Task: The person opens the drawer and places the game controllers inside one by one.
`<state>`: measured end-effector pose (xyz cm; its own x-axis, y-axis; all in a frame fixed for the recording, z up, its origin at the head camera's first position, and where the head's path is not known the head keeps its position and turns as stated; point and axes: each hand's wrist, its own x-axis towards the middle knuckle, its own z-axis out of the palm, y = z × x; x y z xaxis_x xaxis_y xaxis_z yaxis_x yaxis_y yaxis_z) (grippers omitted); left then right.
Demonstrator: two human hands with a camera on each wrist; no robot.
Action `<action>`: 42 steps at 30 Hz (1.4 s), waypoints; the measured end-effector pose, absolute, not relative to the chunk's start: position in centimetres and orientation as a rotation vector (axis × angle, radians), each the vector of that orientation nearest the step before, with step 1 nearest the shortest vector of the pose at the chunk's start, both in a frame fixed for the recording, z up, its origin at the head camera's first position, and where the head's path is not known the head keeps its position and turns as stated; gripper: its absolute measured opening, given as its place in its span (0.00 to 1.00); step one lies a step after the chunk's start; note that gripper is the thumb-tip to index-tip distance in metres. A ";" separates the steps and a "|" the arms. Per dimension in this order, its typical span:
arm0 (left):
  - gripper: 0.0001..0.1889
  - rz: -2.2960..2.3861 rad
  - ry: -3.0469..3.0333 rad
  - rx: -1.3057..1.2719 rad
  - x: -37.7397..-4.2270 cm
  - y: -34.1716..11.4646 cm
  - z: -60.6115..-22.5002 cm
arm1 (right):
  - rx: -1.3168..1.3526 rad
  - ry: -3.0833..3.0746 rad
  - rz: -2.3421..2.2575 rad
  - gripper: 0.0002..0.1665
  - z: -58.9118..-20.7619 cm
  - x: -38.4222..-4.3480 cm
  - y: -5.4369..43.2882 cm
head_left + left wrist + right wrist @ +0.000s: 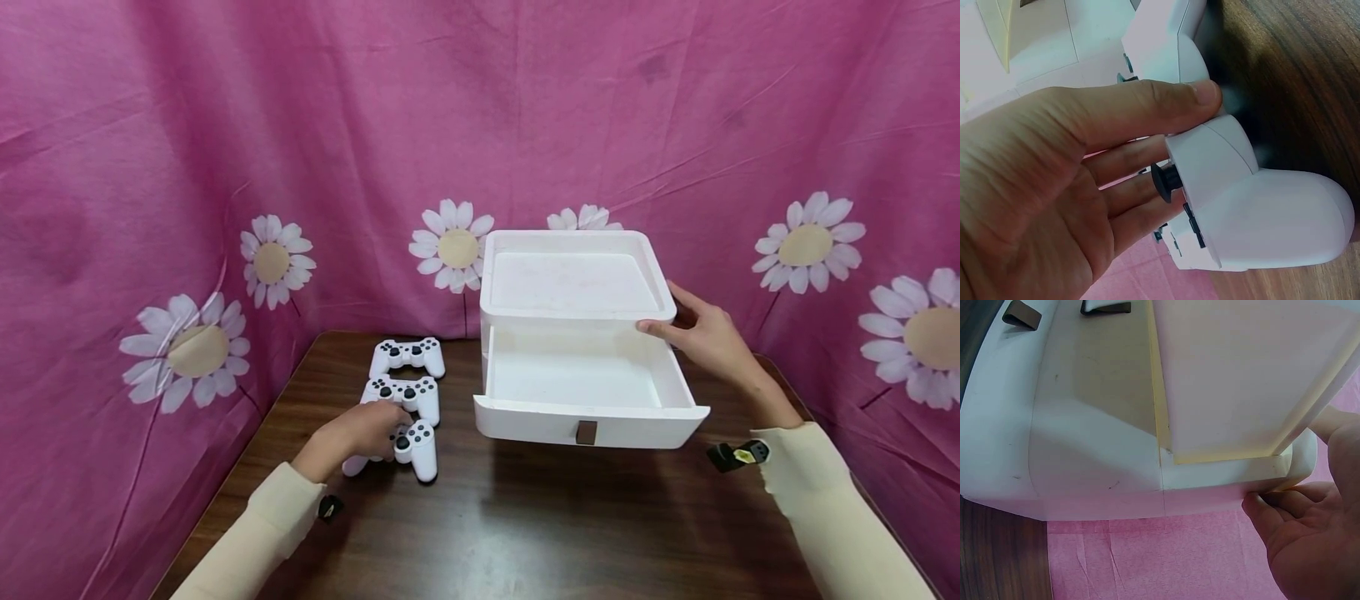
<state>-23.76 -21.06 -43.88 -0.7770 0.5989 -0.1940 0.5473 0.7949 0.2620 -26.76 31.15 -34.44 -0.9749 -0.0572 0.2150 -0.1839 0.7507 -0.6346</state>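
Observation:
Three white game controllers stand in a column left of a white drawer unit (491, 312). My left hand (367, 429) pinches the nearest controller (424, 454) by its middle. The left wrist view shows the thumb (1166, 103) on its near edge and the other fingers across its far side. Beyond it lie the middle controller (428, 400) and the far controller (432, 358). The unit's upper drawer (525, 423) is pulled out and holds nothing. My right hand (712, 337) grips the unit's right side, its thumb over the front edge and its fingers partly hidden behind.
The brown wooden table (450, 533) extends in front of the unit and the controllers. A pink curtain (360, 125) with daisies hangs behind and on both sides. A raised rim edges the unit's tray-like top (570, 279). The drawer front carries a brown tab (587, 432).

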 end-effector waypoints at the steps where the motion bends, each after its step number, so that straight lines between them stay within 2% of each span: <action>1: 0.18 0.279 2.717 0.888 -23.8 -21.1 -43.9 | 0.193 -2.765 1.030 0.59 -34.4 -26.8 31.1; 16: 0.18 0.374 2.671 0.935 -24.5 -21.6 -43.9 | 0.192 -2.761 1.043 0.59 -34.6 -26.7 31.1; 20: 0.22 0.447 2.659 0.943 -24.8 -21.9 -43.2 | 0.199 -2.754 1.049 0.59 -34.6 -26.7 31.1; 26: 0.32 0.482 2.658 0.839 -24.9 -21.9 -41.0 | 0.198 -2.755 1.048 0.59 -34.6 -26.6 31.1; 42: 0.29 0.369 2.749 0.854 -25.9 -21.7 -33.4 | 0.201 -2.757 1.051 0.59 -34.6 -26.7 31.1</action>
